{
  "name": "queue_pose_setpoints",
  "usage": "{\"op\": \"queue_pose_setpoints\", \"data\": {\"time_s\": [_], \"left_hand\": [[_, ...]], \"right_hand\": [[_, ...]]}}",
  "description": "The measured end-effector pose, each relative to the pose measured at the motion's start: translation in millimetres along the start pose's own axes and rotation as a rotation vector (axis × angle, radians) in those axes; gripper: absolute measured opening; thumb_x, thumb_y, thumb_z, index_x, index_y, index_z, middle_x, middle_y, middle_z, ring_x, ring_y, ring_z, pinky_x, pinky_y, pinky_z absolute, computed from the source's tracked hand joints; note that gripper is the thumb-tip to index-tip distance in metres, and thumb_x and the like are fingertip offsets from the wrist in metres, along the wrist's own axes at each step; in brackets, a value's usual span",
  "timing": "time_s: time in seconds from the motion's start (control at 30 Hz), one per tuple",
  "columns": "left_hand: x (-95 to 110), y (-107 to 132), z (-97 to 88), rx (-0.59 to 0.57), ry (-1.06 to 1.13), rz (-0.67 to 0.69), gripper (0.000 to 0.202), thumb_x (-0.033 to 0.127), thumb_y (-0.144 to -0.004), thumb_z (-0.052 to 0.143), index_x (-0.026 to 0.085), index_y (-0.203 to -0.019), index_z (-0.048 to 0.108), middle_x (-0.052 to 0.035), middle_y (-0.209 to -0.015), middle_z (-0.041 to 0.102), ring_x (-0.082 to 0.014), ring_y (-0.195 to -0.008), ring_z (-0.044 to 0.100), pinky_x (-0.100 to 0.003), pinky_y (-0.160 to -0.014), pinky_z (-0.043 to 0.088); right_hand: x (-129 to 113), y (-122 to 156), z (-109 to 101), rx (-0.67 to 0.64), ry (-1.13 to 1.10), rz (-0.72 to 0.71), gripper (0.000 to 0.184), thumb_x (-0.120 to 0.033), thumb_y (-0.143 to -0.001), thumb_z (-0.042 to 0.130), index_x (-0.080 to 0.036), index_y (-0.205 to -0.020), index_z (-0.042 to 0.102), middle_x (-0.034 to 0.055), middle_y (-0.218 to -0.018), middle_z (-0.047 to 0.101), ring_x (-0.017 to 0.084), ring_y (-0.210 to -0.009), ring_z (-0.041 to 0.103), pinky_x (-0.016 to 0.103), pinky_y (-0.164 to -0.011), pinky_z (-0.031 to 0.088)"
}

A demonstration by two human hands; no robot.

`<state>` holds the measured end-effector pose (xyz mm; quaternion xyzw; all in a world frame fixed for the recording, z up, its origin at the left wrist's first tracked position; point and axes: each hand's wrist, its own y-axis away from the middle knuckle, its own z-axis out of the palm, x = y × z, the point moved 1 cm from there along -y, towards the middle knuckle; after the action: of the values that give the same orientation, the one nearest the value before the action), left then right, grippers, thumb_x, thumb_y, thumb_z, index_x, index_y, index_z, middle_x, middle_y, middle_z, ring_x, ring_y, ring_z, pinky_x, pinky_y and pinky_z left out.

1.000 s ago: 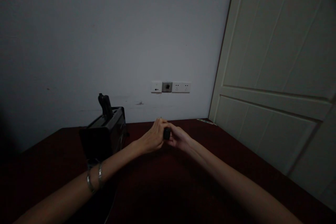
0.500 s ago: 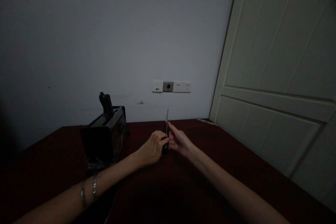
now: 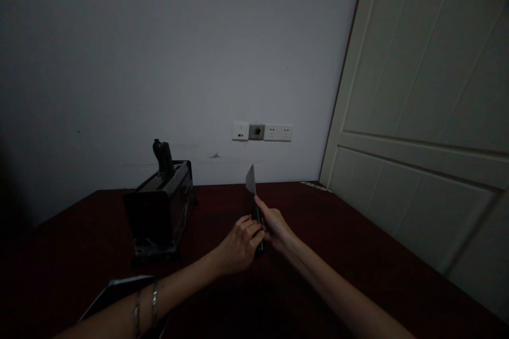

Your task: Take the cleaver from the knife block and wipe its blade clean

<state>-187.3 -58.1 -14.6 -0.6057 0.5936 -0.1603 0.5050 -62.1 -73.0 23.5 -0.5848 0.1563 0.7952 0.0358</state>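
Free tabletop [image 3: 326,228] right of the right hand [image 3: 276,229], leftward a black holder [image 3: 159,209] in the way

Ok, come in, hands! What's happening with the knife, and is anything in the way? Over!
Left hand gripping knife; right hand against its handle. Blade up. Knife block off left, not in the way.

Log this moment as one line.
left hand: gripping knife by handle | right hand: against same handle | knife: blade showing beyond hands | knife block: standing left, on dark red table
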Motion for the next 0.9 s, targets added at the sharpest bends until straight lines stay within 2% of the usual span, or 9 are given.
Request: {"op": "queue_pose_setpoints", "data": {"time_s": [0.2, 0.37, 0.5, 0.6, 0.7, 0.8, 0.9], "left_hand": [[7, 5, 6.7, 0.036, -0.043, -0.011, 0.031, 0.008, -0.081, 0.035, 0.009, -0.112, 0.042, -0.0130, -0.097, 0.056, -0.0225, -0.101, 0.050, -0.045, -0.084, 0.047], [19, 11, 11.1, -0.034, -0.084, -0.060, 0.042, 0.007, -0.082, 0.032, 0.007, -0.123, 0.037, -0.0164, -0.108, 0.055, -0.0248, -0.112, 0.047, -0.045, -0.088, 0.046], [27, 11, 4.7, -0.169, -0.068, -0.102, 0.053, 0.006, -0.078, 0.033, 0.000, -0.130, 0.030, -0.0226, -0.119, 0.050, -0.0296, -0.124, 0.036, -0.046, -0.093, 0.044], [32, 7, -8.1, -0.295, 0.010, -0.135, 0.065, 0.005, -0.071, 0.034, -0.003, -0.135, 0.021, -0.0257, -0.132, 0.039, -0.0322, -0.130, 0.025, -0.050, -0.097, 0.038], [35, 4, -26.9, -0.352, 0.072, -0.135, 0.073, 0.005, -0.068, 0.035, -0.001, -0.137, 0.015, -0.0248, -0.139, 0.028, -0.0318, -0.132, 0.019, -0.053, -0.100, 0.034], [35, 9, -50.3, -0.399, 0.100, -0.136, 0.074, 0.005, -0.066, 0.037, 0.003, -0.137, 0.018, -0.0219, -0.142, 0.024, -0.0309, -0.133, 0.018, -0.053, -0.101, 0.033], [31, 24, -77.8, -0.447, 0.116, -0.132, 0.071, 0.002, -0.064, 0.039, 0.009, -0.134, 0.027, -0.0190, -0.144, 0.022, -0.0301, -0.133, 0.017, -0.053, -0.101, 0.034]], "right_hand": [[6, 1, 3, 0.046, -0.056, 0.014, 0.042, -0.050, -0.074, 0.059, -0.010, -0.058, 0.058, 0.0013, -0.047, 0.054, 0.006, -0.036, 0.045, 0.017, -0.034, 0.033], [3, 7, 10, 0.137, -0.081, 0.028, 0.043, -0.046, -0.078, 0.055, -0.013, -0.050, 0.055, 0.0001, -0.044, 0.053, 0.006, -0.037, 0.046, 0.018, -0.038, 0.037], [3, 5, 9, 0.115, -0.062, -0.007, 0.045, -0.047, -0.078, 0.054, -0.014, -0.048, 0.053, -0.0010, -0.041, 0.050, 0.006, -0.035, 0.045, 0.018, -0.038, 0.037], [4, 2, 6, 0.108, -0.065, -0.015, 0.045, -0.047, -0.078, 0.053, -0.014, -0.047, 0.052, -0.0007, -0.041, 0.050, 0.006, -0.036, 0.045, 0.018, -0.039, 0.038], [6, 0, 4, 0.118, -0.093, 0.012, 0.044, -0.048, -0.078, 0.053, -0.014, -0.050, 0.053, -0.0007, -0.041, 0.050, 0.006, -0.035, 0.044, 0.018, -0.037, 0.038], [5, 2, 1, 0.093, -0.120, 0.002, 0.042, -0.049, -0.077, 0.054, -0.013, -0.055, 0.053, -0.0008, -0.043, 0.050, 0.006, -0.033, 0.042, 0.017, -0.032, 0.035], [2, 5, -4, 0.087, -0.117, -0.021, 0.039, -0.049, -0.077, 0.056, -0.012, -0.062, 0.054, 0.0004, -0.048, 0.053, 0.006, -0.034, 0.043, 0.016, -0.029, 0.034]]}}
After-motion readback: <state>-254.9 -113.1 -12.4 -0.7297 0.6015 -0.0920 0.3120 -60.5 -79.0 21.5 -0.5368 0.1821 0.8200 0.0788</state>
